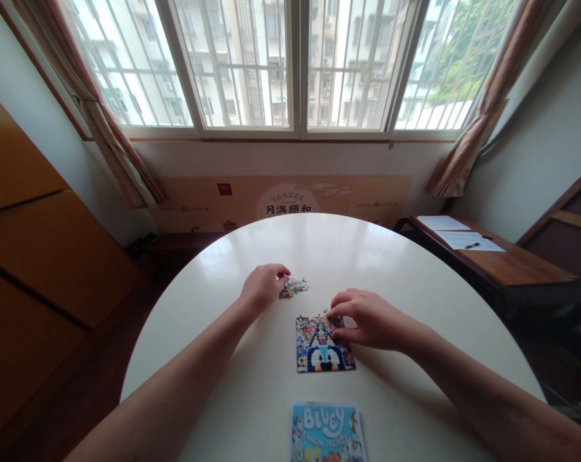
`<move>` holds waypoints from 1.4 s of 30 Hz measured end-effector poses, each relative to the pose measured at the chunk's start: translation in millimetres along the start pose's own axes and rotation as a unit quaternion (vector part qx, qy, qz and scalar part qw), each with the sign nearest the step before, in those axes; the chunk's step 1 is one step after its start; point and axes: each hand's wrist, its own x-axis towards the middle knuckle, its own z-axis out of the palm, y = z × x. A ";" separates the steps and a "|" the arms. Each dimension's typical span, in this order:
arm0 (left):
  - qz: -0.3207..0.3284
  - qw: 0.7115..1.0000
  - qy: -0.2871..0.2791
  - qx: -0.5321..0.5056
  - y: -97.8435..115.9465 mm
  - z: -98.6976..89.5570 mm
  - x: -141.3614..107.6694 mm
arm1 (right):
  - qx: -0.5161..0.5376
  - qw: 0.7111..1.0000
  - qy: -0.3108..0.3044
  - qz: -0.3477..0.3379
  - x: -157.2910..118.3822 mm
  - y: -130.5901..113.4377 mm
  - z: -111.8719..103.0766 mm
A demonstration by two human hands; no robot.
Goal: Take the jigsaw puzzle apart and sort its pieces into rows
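A small jigsaw puzzle point(322, 337) lies on the white table, mostly assembled, with a blue cartoon dog's face at its near side and a crowded, colourful pattern above. Its far edge is uneven. My right hand point(367, 319) rests at its upper right, index fingertip at the far edge and thumb on the right part, the two held apart. Beyond the puzzle, to the left, is a little heap of loose puzzle pieces point(297, 286). At the heap's left side my left hand point(264, 285) has its fingers bent and slightly apart from the thumb; no held piece shows.
A blue "Bluey" picture card or booklet point(326, 433) lies at the near side of the round white table point(199, 385). Papers point(468, 240) with a pen sit on a wooden side table point(526, 266) to the right. A printed cardboard panel point(199, 199) stands under the window.
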 end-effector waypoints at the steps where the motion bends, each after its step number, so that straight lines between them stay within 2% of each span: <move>1: 0.003 1.000 0.006 0.013 0.0 -1.3 -0.2 | 0.000 1.000 -0.001 0.000 -0.2 -0.4 -0.7; 7: 0.051 0.997 0.032 0.039 10.7 -5.8 -5.0 | 0.000 1.000 -0.016 -0.012 0.0 -1.4 -3.2; 11: 0.114 0.993 -0.031 0.018 26.1 0.3 -14.4 | -0.009 1.000 -0.008 0.000 1.2 -2.5 1.2; 15: 0.143 0.983 -0.110 0.022 37.7 8.8 -24.2 | -0.012 0.999 0.013 0.030 1.7 -3.7 7.3; 22: 0.182 0.972 -0.144 0.037 47.1 14.4 -32.0 | -0.024 0.997 0.032 0.062 1.7 2.6 9.3; 35: 0.206 0.969 -0.133 0.036 49.6 19.2 -32.2 | -0.039 0.997 0.008 0.066 -2.8 1.2 0.0; 42: 0.186 0.975 -0.126 -0.006 46.4 22.4 -30.3 | -0.028 0.997 -0.002 0.070 -3.3 2.4 -0.8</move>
